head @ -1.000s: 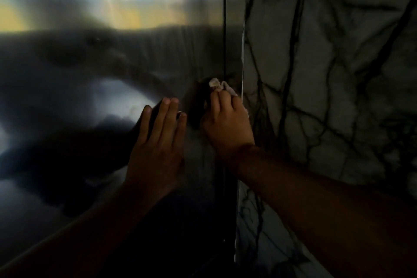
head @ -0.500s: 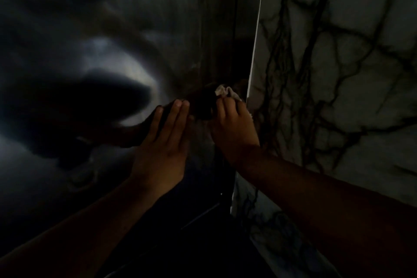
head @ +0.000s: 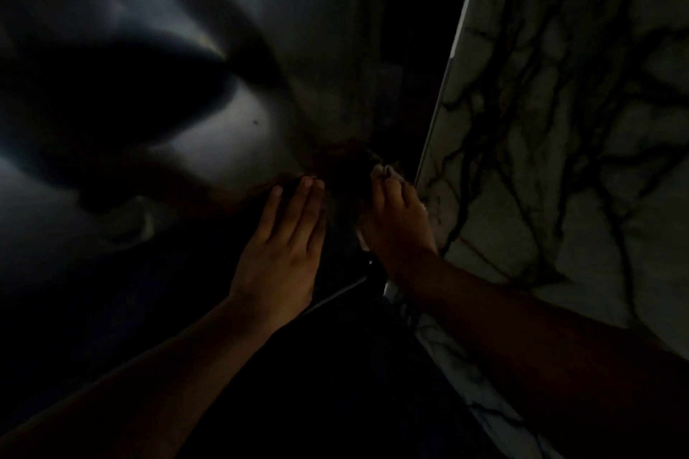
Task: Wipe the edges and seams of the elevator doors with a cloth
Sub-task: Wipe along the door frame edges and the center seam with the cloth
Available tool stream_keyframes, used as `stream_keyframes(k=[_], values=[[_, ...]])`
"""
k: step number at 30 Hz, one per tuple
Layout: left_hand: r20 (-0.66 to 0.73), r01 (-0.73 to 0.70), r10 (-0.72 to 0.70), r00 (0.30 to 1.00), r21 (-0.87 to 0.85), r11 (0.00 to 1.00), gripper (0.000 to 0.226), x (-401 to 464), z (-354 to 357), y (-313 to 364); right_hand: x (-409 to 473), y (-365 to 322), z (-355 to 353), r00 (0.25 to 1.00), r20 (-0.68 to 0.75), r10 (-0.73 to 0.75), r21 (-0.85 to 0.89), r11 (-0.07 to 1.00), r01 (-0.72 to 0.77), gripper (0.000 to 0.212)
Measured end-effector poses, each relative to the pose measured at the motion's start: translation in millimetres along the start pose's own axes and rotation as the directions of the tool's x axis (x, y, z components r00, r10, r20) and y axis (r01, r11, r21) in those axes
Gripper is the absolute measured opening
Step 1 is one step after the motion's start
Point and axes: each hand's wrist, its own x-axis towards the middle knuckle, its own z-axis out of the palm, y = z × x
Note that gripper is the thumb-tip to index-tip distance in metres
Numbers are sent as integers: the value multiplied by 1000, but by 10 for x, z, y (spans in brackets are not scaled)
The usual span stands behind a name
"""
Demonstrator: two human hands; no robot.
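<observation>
Both hands (head: 335,235) press door (head: 231,130); right holds cloth (head: 389,172) at seam.

Grey reflective door (head: 231,130); white black-veined marble wall (head: 559,160); pale cloth (head: 391,173).

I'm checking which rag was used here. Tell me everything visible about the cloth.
The cloth is pale, whitish and crumpled, looking like soft fabric. Most of it is hidden under the right hand, which presses it against the dark seam between the steel elevator door and the marble wall. Small bits show past the fingertips and beside the hand. The dim light hides its texture.
</observation>
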Motion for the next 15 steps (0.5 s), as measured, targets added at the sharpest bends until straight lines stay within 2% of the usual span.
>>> stream_keyframes(k=[3, 6, 8, 10, 11, 13, 15], values=[[44, -29, 29, 999, -4, 1000, 95, -71, 119, 76, -261, -194, 291, 980, 201, -14, 26, 1000, 9, 37], [69, -82, 81, 994, 16, 997, 92, -197, 316, 70, -318, -306, 514, 968, 245, 48, 15, 998, -53, 39], [121, -115, 114, 986, 1, 993, 85, -383, 499, 49, -385, -456, 609, 955, 297, 17, -6, 1000, -15, 42], [166, -153, 154, 974, -20, 988, 76, -596, 664, 77, -517, -560, 604, 884, 467, -29, -62, 996, 65, 43], [178, -169, 173, 969, -34, 985, 73, -680, 715, 96, -595, -589, 662, 846, 527, -80, -14, 995, 103, 45], [186, -201, 204, 961, -33, 979, 68, -768, 773, 110, -638, -574, 698, 777, 621, -107, 185, 983, -12, 52], [187, -241, 242, 952, -32, 970, 66, -811, 820, 47, -599, -618, 631, 742, 661, -113, 251, 965, -76, 52]])
